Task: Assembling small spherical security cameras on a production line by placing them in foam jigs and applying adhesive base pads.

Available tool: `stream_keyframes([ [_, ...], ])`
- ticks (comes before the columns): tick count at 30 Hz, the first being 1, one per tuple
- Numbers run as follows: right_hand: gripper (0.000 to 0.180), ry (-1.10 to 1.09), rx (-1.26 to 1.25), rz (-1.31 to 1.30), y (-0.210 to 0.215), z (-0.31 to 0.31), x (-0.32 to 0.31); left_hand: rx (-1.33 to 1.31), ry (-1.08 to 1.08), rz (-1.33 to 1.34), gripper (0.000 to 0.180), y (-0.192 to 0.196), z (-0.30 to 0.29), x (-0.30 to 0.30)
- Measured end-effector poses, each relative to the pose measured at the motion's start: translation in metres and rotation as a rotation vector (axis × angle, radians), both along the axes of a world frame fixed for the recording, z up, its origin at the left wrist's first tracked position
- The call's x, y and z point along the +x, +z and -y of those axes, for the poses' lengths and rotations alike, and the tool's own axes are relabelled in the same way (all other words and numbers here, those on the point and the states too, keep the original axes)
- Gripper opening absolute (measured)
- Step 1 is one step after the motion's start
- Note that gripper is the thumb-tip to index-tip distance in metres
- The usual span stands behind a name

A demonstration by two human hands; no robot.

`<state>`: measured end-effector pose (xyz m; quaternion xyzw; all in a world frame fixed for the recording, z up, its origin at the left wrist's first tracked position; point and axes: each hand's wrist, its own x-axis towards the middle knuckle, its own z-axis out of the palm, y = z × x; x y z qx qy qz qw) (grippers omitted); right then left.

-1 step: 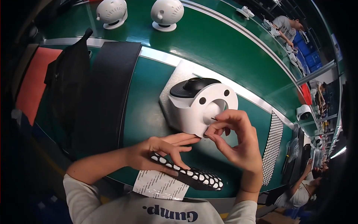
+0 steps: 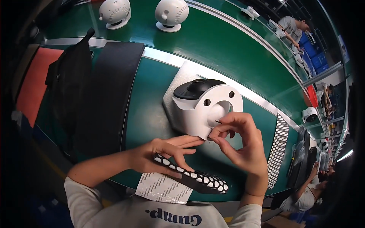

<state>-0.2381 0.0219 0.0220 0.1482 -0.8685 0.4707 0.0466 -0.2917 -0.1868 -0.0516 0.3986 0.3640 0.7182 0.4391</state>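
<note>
A white rounded housing with a black domed part [image 2: 199, 88] lies tilted on a white foam block [image 2: 172, 91], its ring-shaped base [image 2: 236, 102] facing right. Two dark round textured pads [image 2: 207, 102] sit on that ring. My left hand [image 2: 163, 154] grips a black sheet with rows of white dots [image 2: 207, 179] between thumb and fingers, while its outstretched fingertips touch the housing's lower edge. My right hand [image 2: 243, 140] is pinched at the ring's lower rim. Whatever lies between its thumb and forefinger is mostly hidden; a small dark sliver shows near the fingertips.
A printed white sheet [image 2: 163, 189] hangs at the near table edge. Another dotted sheet [image 2: 277, 152] lies at right, a black panel [image 2: 110, 91] and dark bag [image 2: 72, 91] at left. Two white units [image 2: 172, 15] stand on the far green belt. Other people [image 2: 292, 30] work at right.
The two white units on the far green belt have shifted very slightly to the right. Both my hands and the housing stay in place.
</note>
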Motion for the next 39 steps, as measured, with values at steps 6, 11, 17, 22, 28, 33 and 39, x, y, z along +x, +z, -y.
stream_keyframes([
  [6, 0.036, -0.002, -0.014, -0.055, -0.010, 0.000, -0.001, -0.013, 0.021, 0.004, 0.020, -0.008, 0.000, -0.002],
  [11, 0.025, 0.016, 0.739, -0.751, -0.014, -0.004, 0.006, -0.015, 0.045, 0.064, 0.016, -0.005, 0.001, -0.004],
  [17, 0.030, -0.078, 0.859, -0.785, -0.025, -0.005, 0.015, -0.033, 0.087, 0.027, 0.018, -0.005, 0.003, -0.003],
  [22, 0.028, -0.088, 0.039, -0.459, -0.035, -0.042, 0.018, -0.152, 0.104, 0.044, 0.028, -0.010, -0.004, -0.001],
  [28, 0.008, -0.209, -0.344, -0.172, -0.039, -0.062, 0.009, -0.052, 0.273, 0.063, 0.020, -0.025, -0.010, 0.007],
  [33, 0.006, -0.107, -0.661, -0.022, -0.043, -0.053, 0.013, -0.204, 0.360, 0.002, 0.034, -0.019, -0.005, 0.013],
  [39, 0.006, -0.066, -0.699, -0.048, -0.039, -0.047, 0.016, -0.096, 0.295, -0.094, 0.019, -0.008, -0.002, 0.016],
])
